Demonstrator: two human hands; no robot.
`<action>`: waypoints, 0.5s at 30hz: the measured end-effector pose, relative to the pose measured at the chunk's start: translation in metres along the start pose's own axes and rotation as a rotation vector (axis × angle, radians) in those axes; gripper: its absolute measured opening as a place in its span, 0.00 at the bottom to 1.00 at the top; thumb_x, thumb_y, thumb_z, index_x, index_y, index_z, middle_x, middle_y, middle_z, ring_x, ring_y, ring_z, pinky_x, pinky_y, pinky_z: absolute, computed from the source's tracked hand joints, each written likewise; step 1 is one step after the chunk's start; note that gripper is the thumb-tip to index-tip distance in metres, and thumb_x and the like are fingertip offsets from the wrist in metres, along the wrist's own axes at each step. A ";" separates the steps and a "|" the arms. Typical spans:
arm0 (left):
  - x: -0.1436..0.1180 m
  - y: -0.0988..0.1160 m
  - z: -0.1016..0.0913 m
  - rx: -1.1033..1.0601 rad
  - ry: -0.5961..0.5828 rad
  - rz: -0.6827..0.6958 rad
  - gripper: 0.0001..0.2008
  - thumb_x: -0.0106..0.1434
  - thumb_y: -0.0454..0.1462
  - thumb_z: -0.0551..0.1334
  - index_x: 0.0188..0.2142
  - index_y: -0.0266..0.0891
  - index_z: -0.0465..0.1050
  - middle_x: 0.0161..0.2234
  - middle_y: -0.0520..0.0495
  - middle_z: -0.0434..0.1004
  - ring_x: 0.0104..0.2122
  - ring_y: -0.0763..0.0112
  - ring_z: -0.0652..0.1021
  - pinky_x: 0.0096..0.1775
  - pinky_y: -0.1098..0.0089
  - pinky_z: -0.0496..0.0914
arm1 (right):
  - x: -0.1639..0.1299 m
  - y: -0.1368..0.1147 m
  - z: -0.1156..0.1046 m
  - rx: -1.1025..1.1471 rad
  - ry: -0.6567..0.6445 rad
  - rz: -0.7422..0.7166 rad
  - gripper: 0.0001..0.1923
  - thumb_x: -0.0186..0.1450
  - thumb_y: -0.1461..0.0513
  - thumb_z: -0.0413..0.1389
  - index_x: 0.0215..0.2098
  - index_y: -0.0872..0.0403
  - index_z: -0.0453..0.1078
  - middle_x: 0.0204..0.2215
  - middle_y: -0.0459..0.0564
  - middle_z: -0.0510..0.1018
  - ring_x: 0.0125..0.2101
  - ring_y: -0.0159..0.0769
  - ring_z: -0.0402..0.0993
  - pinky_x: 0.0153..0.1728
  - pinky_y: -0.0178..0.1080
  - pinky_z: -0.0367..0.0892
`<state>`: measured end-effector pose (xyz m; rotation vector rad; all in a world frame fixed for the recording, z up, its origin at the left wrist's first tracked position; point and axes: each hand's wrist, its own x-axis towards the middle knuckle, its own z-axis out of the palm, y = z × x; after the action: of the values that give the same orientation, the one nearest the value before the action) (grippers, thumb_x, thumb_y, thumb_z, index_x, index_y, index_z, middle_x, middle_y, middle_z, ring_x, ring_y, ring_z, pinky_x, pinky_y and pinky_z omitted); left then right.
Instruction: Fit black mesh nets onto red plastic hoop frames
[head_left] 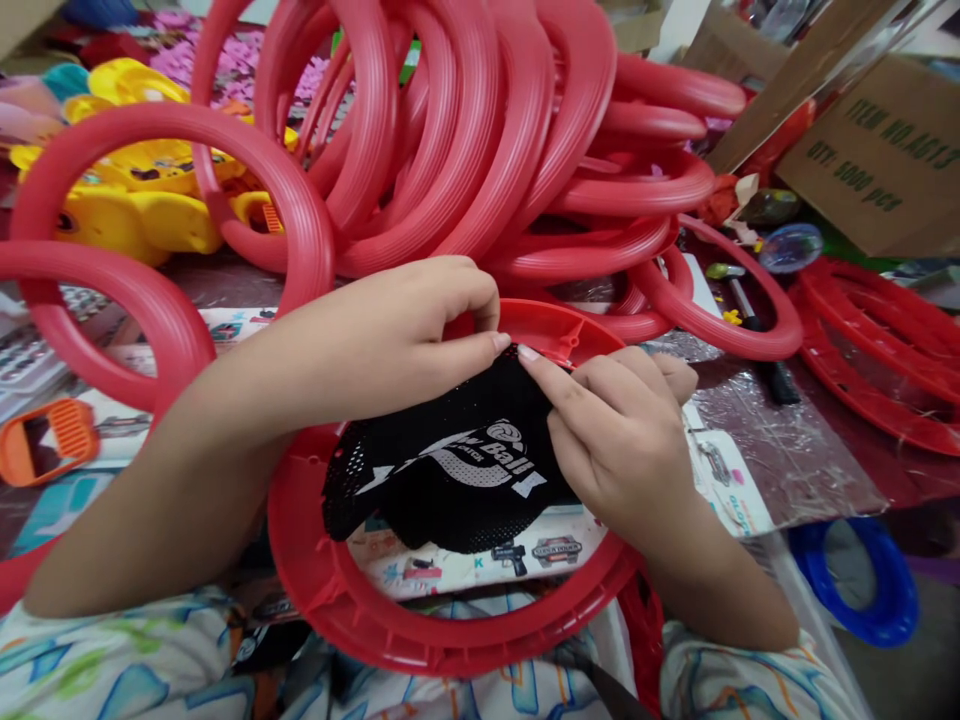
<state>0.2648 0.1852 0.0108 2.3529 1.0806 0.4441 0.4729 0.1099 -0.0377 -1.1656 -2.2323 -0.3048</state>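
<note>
The person is fitting a black net point(450, 480) to a red ring point(420, 625) that lies flat at the near edge of the worktop point(787, 450), partly over the lap. Both hands meet at the ring's far rim. The left hand point(397, 335) pinches the net's upper edge between thumb and fingers, closed on the mesh. The right hand point(622, 430) presses its forefinger on the same edge just beside the left thumb, the other fingers curled over the net; whether they grip it cannot be told.

The net bears white lettering and hangs slack across the ring's opening, fixed, as it seems, only at the far rim, so the step looks early. The next move would call for drawing the mesh taut and catching its edge along the rim, bit by bit.

Behind stands a heap of red rings point(480, 130); a blue ring point(862, 580) lies lower right, cardboard boxes point(877, 150) beyond.
</note>
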 end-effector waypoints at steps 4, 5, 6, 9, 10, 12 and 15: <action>0.000 -0.001 0.000 -0.026 -0.001 -0.001 0.10 0.63 0.42 0.56 0.30 0.40 0.69 0.28 0.55 0.68 0.27 0.76 0.68 0.31 0.71 0.61 | 0.001 0.000 0.001 -0.013 -0.024 -0.005 0.19 0.72 0.67 0.49 0.57 0.59 0.74 0.25 0.47 0.66 0.30 0.37 0.57 0.34 0.43 0.55; 0.000 -0.001 0.000 -0.026 0.003 0.003 0.09 0.63 0.42 0.56 0.30 0.40 0.69 0.28 0.55 0.68 0.27 0.76 0.68 0.31 0.71 0.61 | 0.002 0.000 0.001 -0.014 -0.029 -0.007 0.19 0.72 0.67 0.49 0.57 0.59 0.74 0.25 0.47 0.65 0.30 0.37 0.57 0.34 0.43 0.55; 0.000 -0.001 0.000 -0.022 0.004 0.006 0.09 0.63 0.41 0.56 0.30 0.40 0.69 0.28 0.55 0.68 0.27 0.76 0.68 0.31 0.71 0.61 | 0.002 0.000 0.002 -0.016 -0.032 -0.007 0.19 0.72 0.67 0.49 0.57 0.59 0.74 0.25 0.47 0.65 0.30 0.38 0.57 0.34 0.43 0.54; 0.002 -0.002 0.002 -0.003 -0.011 -0.005 0.09 0.62 0.41 0.56 0.29 0.40 0.68 0.29 0.54 0.69 0.27 0.75 0.68 0.32 0.70 0.61 | 0.001 0.000 0.004 -0.035 -0.034 0.000 0.19 0.72 0.66 0.48 0.56 0.59 0.75 0.24 0.47 0.64 0.30 0.38 0.56 0.34 0.43 0.53; 0.003 -0.002 0.003 0.006 -0.009 -0.016 0.09 0.62 0.41 0.56 0.29 0.39 0.68 0.29 0.54 0.69 0.27 0.75 0.68 0.33 0.70 0.61 | 0.000 0.000 0.004 -0.049 -0.036 0.001 0.19 0.72 0.66 0.49 0.56 0.59 0.75 0.24 0.47 0.64 0.30 0.38 0.56 0.34 0.43 0.53; 0.004 -0.002 0.006 0.028 0.004 -0.039 0.09 0.61 0.40 0.56 0.29 0.39 0.68 0.30 0.53 0.69 0.28 0.75 0.69 0.33 0.69 0.61 | -0.001 0.000 0.005 -0.074 -0.041 -0.001 0.19 0.72 0.66 0.49 0.56 0.58 0.75 0.24 0.47 0.64 0.31 0.39 0.56 0.34 0.43 0.53; 0.005 -0.002 0.010 0.067 0.035 -0.060 0.09 0.61 0.40 0.55 0.28 0.39 0.68 0.30 0.52 0.69 0.28 0.74 0.69 0.33 0.69 0.61 | -0.001 0.000 0.007 -0.088 -0.051 -0.008 0.19 0.72 0.66 0.49 0.57 0.58 0.75 0.24 0.47 0.64 0.31 0.39 0.55 0.34 0.42 0.53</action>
<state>0.2722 0.1872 0.0019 2.3717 1.1968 0.4348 0.4710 0.1124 -0.0439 -1.2229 -2.2886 -0.3844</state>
